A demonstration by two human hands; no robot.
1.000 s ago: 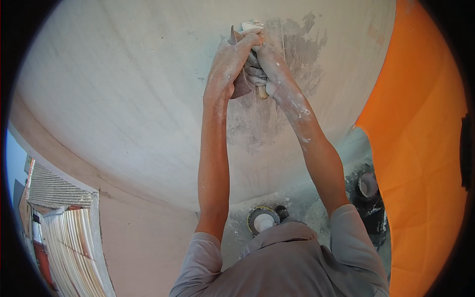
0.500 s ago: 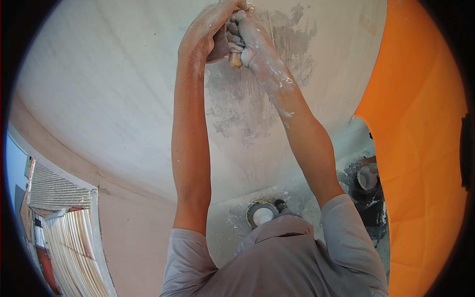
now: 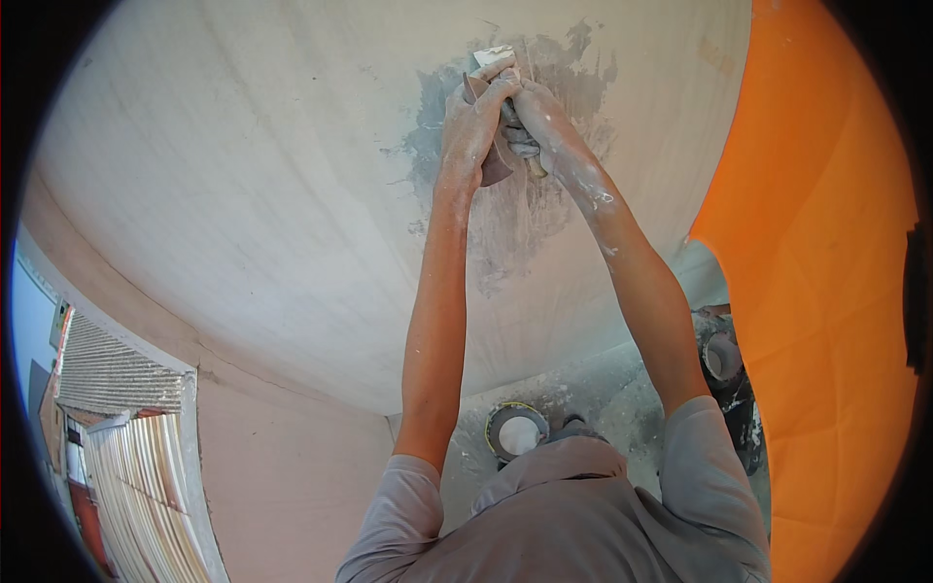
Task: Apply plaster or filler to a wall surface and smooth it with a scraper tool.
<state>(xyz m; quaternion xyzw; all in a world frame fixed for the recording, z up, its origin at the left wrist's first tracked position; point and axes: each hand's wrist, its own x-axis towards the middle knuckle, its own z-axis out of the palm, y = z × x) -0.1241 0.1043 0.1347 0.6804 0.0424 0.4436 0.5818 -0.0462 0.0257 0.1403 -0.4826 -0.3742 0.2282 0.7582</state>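
My right hand (image 3: 544,117) is closed around a putty knife; the end of its wooden handle (image 3: 537,169) sticks out below the fist. White paste covers its blade (image 3: 497,56), which points up and away from me. Against it, my left hand (image 3: 470,134) is closed on a thin, dark brown curved plate (image 3: 497,167), whose exact kind I cannot make out. Both hands are pressed together in front of a pale wall (image 3: 292,194). Behind them spreads a rough grey damp-looking patch (image 3: 510,238). White smears mark my right wrist.
Near my feet stands a round bucket (image 3: 517,432) with white stuff inside. Another bucket (image 3: 721,357) is at the right, with part of a person's hand beside it. An orange sheet (image 3: 826,291) hangs along the right. A window opening (image 3: 126,418) is at the lower left.
Both hands have come down and to the right, closer to me, still together. The putty knife's white-coated blade now shows above them, and more of the grey patch is visible at left.
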